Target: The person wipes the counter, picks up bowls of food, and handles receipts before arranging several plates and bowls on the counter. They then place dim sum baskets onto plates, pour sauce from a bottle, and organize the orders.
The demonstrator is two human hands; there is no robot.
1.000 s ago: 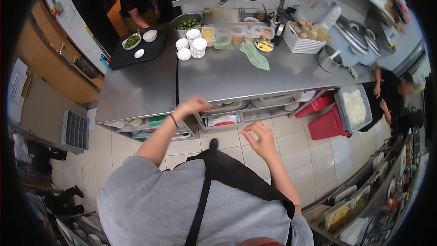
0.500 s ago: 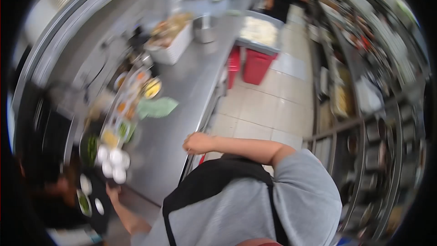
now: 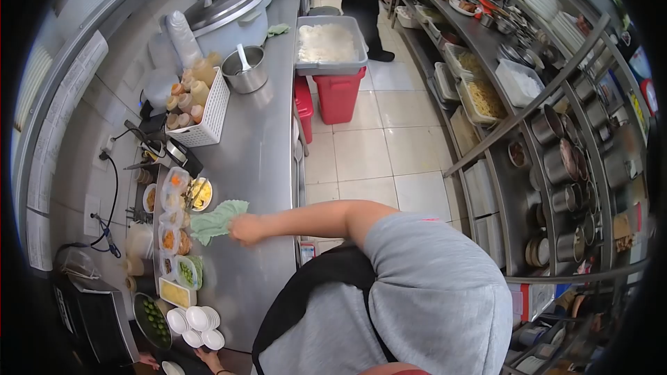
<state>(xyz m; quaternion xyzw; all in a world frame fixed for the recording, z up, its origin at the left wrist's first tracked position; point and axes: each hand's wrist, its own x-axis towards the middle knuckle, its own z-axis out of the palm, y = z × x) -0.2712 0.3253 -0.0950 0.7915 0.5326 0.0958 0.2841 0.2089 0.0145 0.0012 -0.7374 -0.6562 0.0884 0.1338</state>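
Note:
My right hand [image 3: 244,229] reaches across the steel counter [image 3: 257,160], its fingers closed on the edge of a crumpled light green cloth [image 3: 217,221]. Close to the cloth are a bowl of yellow pieces [image 3: 200,194] and a row of clear tubs, one with orange bits [image 3: 169,239] and one with chopped greens [image 3: 186,272]. At the bottom edge of the view, my left hand [image 3: 208,358] shows only partly, fingers stretched out just below several stacked small white dishes [image 3: 197,318]. A tub of yellow food [image 3: 176,294] and a pan of green produce [image 3: 153,319] are beside the dishes.
Farther along stand a white basket of sauce bottles [image 3: 208,114], a steel pot [image 3: 246,78] and large lidded pots [image 3: 233,24]. A grey tub of white food [image 3: 332,66] rests above a red bin [image 3: 339,97]. Another person [image 3: 358,0] stands in the aisle beside the shelving [image 3: 514,167].
My right hand has gone from the counter's edge to the green cloth and taken hold of it. The view has shifted and sharpened; my left hand now sits lower in it.

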